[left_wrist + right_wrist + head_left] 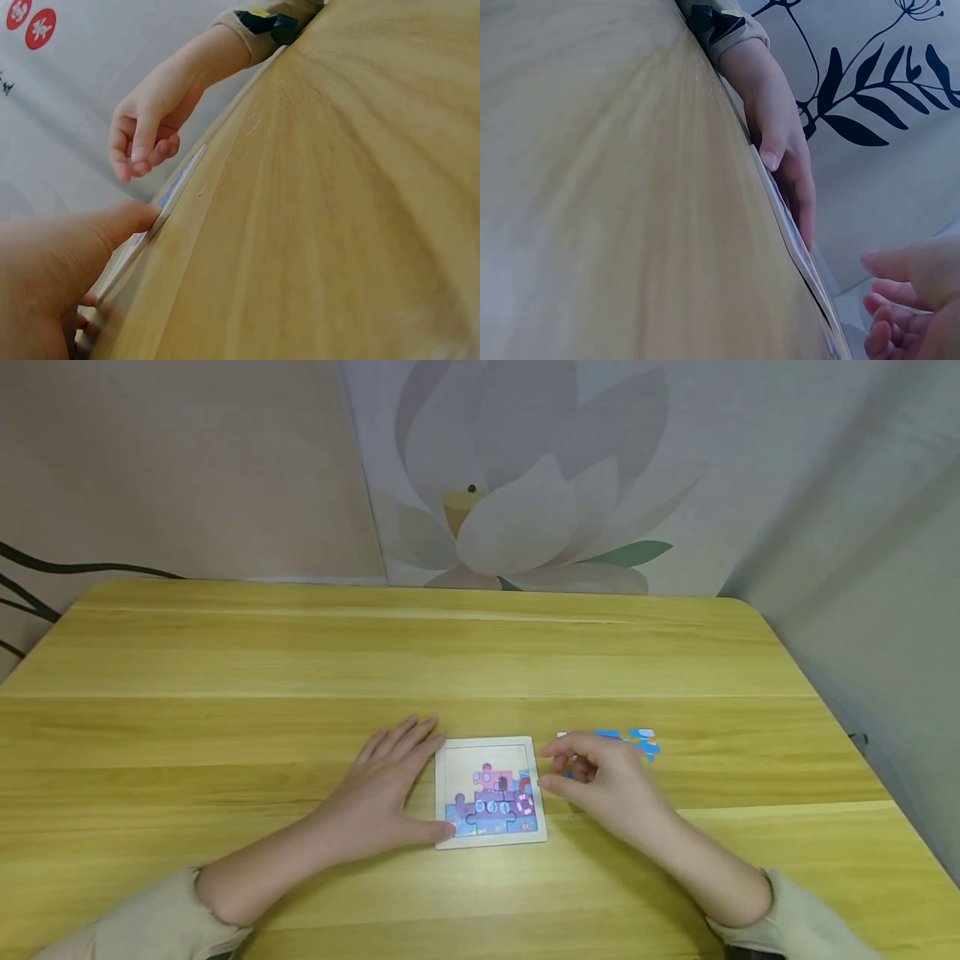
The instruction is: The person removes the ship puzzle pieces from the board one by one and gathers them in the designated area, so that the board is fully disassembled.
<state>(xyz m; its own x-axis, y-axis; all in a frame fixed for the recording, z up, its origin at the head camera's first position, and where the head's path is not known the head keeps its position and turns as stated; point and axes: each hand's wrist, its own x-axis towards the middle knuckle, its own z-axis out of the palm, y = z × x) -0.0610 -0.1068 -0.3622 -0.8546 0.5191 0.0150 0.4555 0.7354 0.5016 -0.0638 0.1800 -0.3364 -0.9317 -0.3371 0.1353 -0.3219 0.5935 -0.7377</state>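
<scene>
Your left hand (375, 802) touches the puzzle frame (495, 841), fingers spread; your right hand (615, 785) hovers beside it, fingers half-curled.

The puzzle tray (461, 770) lies on the table (420, 652); joined pieces (491, 807) sit inside; loose pieces (647, 745) lie to its right.

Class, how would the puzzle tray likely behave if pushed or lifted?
Thin and flat, the puzzle tray would probably slide rather than roll. Its straight side in the left wrist view suggests stiffness. Bare space might let the pieces inside shift if tilted.
</scene>
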